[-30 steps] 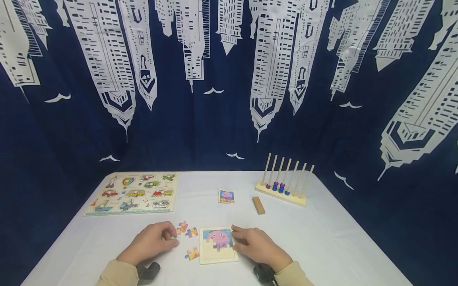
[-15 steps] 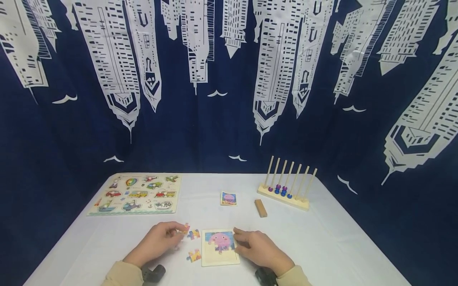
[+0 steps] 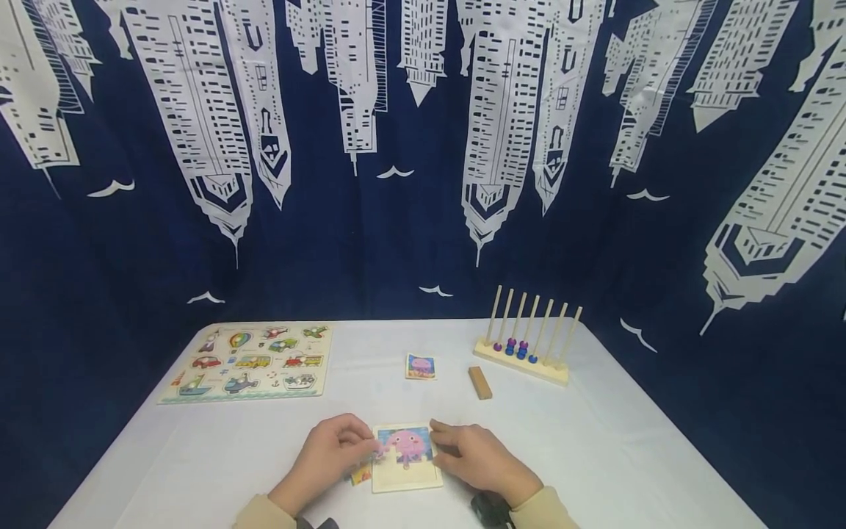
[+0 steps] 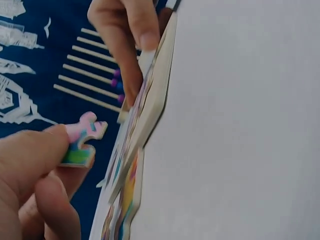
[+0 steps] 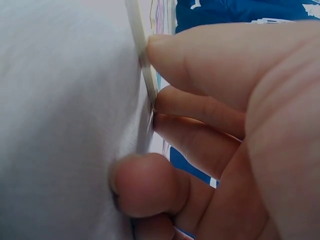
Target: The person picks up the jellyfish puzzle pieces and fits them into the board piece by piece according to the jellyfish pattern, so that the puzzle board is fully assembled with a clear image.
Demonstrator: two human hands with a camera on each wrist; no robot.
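Observation:
My left hand [image 3: 335,448] pinches a pink, blue and green jigsaw piece [image 4: 82,137] between thumb and fingers. In the head view the hand is at the left edge of a pale wooden puzzle tray [image 3: 410,481], with the piece over it. A pink jellyfish picture [image 3: 406,441] partly fills the tray's far part; bare wood shows at the front. My right hand [image 3: 479,455] rests its thumb and fingertips against the tray's right edge, also seen in the right wrist view. A yellow and orange loose piece [image 3: 361,474] lies left of the tray, partly hidden by my left hand.
A small jellyfish card [image 3: 420,366] lies behind the tray, with a wooden block [image 3: 480,383] to its right. Farther right stands a peg rack [image 3: 522,360] with purple and blue beads. A vehicle puzzle board [image 3: 247,362] lies at the back left.
My left hand has taken up a jigsaw piece from beside the tray and moved right to the tray's left edge. My right hand stays at the right edge.

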